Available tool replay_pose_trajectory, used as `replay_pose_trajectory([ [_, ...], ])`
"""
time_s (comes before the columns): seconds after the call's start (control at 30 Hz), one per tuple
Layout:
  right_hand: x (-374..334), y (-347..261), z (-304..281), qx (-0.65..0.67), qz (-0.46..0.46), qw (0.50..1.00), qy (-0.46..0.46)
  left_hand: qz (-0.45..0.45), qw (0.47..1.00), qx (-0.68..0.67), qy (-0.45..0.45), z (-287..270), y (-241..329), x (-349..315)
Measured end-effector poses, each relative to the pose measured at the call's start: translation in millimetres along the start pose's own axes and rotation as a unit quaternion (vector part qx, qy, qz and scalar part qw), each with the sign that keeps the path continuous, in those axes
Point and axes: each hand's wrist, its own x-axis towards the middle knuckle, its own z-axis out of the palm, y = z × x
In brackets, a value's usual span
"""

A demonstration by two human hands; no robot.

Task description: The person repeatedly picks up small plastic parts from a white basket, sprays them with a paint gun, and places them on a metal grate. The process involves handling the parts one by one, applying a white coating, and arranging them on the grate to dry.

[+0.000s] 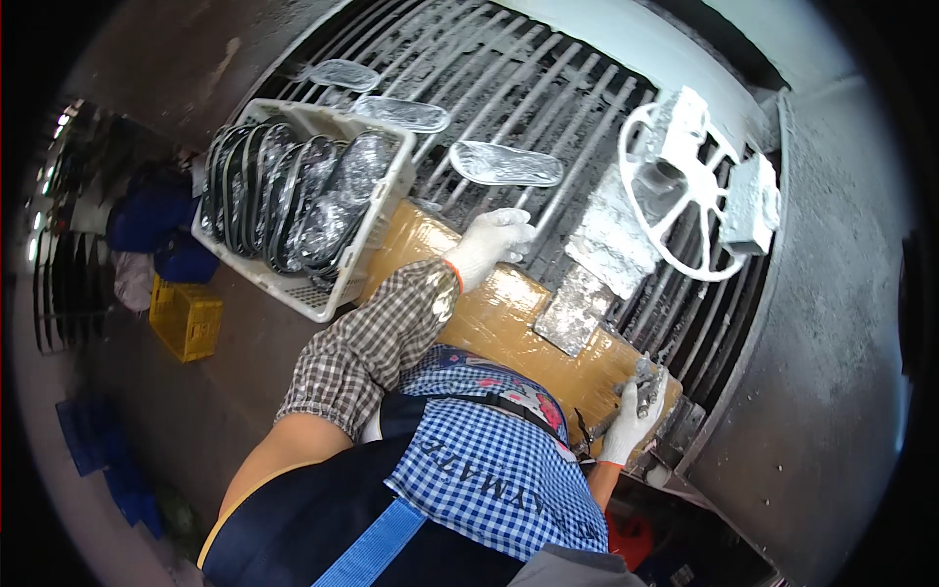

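Note:
My left hand point(494, 247), in a white glove, reaches over the edge of the taped brown cardboard point(421, 235). Its fingers look loosely apart, with nothing visible in them. Just beyond it, a long oval piece point(507, 164) with a pale rim and a shiny, film-like middle lies on the metal bars. My right hand point(633, 423), also gloved, is wrapped round a paint-crusted spray gun point(647, 377) at the cardboard's right end; the fingers partly hide it. Two similar pieces, an oval piece point(401, 113) and a smaller-looking one point(344, 74), lie farther left.
A white crate point(323, 305) on the left holds several dark, film-covered oval pieces point(284, 196) on edge. At right, a white-coated spoked wheel point(685, 186) carries two blocks above the bar grate point(577, 127). A coated plate point(575, 311) overlaps the cardboard. A yellow crate point(186, 318) stands lower left.

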Motion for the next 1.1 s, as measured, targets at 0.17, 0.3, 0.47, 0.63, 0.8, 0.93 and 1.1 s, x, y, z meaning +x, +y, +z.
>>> replay_pose_trajectory([
  [0.17, 4.9, 16.9, -4.2, 0.022, 0.012, 0.999, -0.027, 0.197, 0.969, 0.135, 0.062, -49.4, 49.9, -69.3],
  [0.3, 3.7, 9.3, -2.2, -0.006, 0.006, 1.000, -0.029, 0.187, 0.838, 0.397, 0.325, -85.1, 91.1, -127.8],
  [0.47, 3.8, 14.8, -1.0, -0.004, 0.013, 0.999, -0.032, 0.096, 0.621, 0.628, 0.459, -150.9, 97.8, -162.0],
  [0.63, 6.9, 18.6, -3.0, 0.009, 0.015, 0.999, -0.051, -0.027, 0.733, 0.558, 0.388, -192.1, 68.9, -162.9],
  [0.8, 6.3, 9.5, -3.4, 0.013, 0.017, 0.998, -0.051, 0.017, 0.674, 0.600, 0.431, -179.1, 64.0, -159.4],
  [0.93, 6.7, 7.2, -5.2, 0.005, 0.007, 0.999, -0.045, 0.101, 0.712, 0.509, 0.472, -165.0, 68.2, -165.0],
  [1.1, 4.3, 1.4, -7.8, 0.015, 0.022, 0.999, -0.046, 0.257, 0.742, 0.407, 0.467, -176.3, 86.3, -160.1],
])
